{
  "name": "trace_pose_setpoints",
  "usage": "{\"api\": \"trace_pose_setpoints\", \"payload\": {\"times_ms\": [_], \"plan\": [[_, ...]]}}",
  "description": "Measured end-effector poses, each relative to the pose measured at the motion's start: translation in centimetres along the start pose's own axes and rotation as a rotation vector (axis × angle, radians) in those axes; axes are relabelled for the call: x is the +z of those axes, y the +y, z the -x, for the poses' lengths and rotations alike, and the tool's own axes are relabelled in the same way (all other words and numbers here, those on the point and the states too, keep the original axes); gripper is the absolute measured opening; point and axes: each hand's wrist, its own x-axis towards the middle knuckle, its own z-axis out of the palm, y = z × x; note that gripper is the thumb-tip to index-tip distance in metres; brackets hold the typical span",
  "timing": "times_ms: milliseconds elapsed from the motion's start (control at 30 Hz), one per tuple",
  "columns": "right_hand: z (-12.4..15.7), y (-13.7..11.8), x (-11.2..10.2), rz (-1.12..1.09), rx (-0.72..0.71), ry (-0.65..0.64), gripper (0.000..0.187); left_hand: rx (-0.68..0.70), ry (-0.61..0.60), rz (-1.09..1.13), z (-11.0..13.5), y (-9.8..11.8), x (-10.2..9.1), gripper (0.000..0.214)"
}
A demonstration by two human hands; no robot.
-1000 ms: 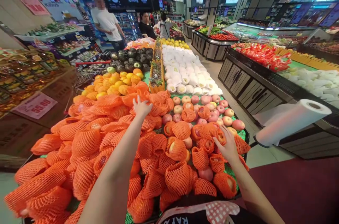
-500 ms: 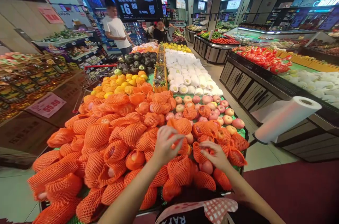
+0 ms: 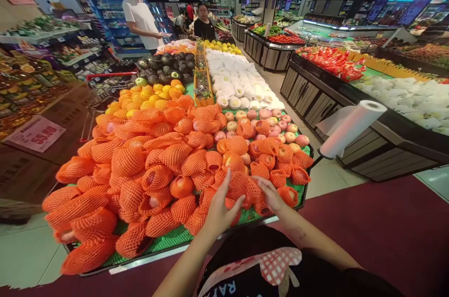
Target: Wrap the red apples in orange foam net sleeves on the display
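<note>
Between my hands is an apple in an orange foam net (image 3: 242, 187), above the near edge of the fruit display. My right hand (image 3: 271, 196) grips the right end of this net with bent fingers. At its left side is my left hand (image 3: 218, 210), open, thumb and index finger spread apart; whether it touches the net I cannot tell. Many more apples in orange foam nets (image 3: 128, 161) are heaped to the left and around my hands. Bare apples (image 3: 289, 137) lie in rows behind them.
Green mesh (image 3: 168, 240) lines the display's front edge. A plastic bag roll (image 3: 354, 128) stands at the right corner. White-netted fruit (image 3: 238, 84), oranges (image 3: 154, 98) and dark netted fruit (image 3: 166, 68) lie farther back. A person in a white shirt (image 3: 142, 21) stands behind, left.
Both hands have moved nearer to my body, and the netted apple is now between them. My left hand has spread its fingers. The view has shifted, with the display's front edge now visible.
</note>
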Motion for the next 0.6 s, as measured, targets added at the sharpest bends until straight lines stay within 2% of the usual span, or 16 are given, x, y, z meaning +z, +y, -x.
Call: {"api": "trace_pose_setpoints", "payload": {"times_ms": [67, 133, 267, 333, 400, 467, 533, 600], "plan": [[0.9, 0.1, 0.9, -0.094, 0.038, 0.003, 0.068, -0.141, 0.062, 0.054, 1.1, -0.1, -0.6, 0.094], [1.8, -0.3, 2.0, -0.081, -0.026, -0.005, 0.065, -0.237, 0.106, 0.128, 2.1, 0.0, -1.5, 0.101], [3.7, -1.5, 4.2, 0.025, -0.223, 0.14, 0.039, -0.249, 0.135, 0.251, 3.6, 0.6, -3.2, 0.106], [4.8, -1.8, 4.9, 0.125, -0.254, 0.194, 0.026, -0.231, 0.118, 0.259, 4.3, 0.6, -3.6, 0.106], [5.7, -1.6, 5.0, 0.225, -0.209, 0.164, 0.02, -0.209, 0.072, 0.21, 5.2, 0.1, -3.7, 0.106], [6.4, -0.8, 4.6, 0.277, -0.113, 0.08, 0.021, -0.148, -0.018, 0.109, 6.2, -0.6, -3.4, 0.107], [7.0, 0.5, 3.9, 0.284, -0.027, -0.002, 0.029, -0.037, -0.162, 0.012, 7.1, -1.3, -2.8, 0.103], [7.7, 2.0, 3.5, 0.251, 0.007, -0.019, 0.033, 0.084, -0.335, -0.033, 7.8, -1.4, -2.2, 0.096]]}}
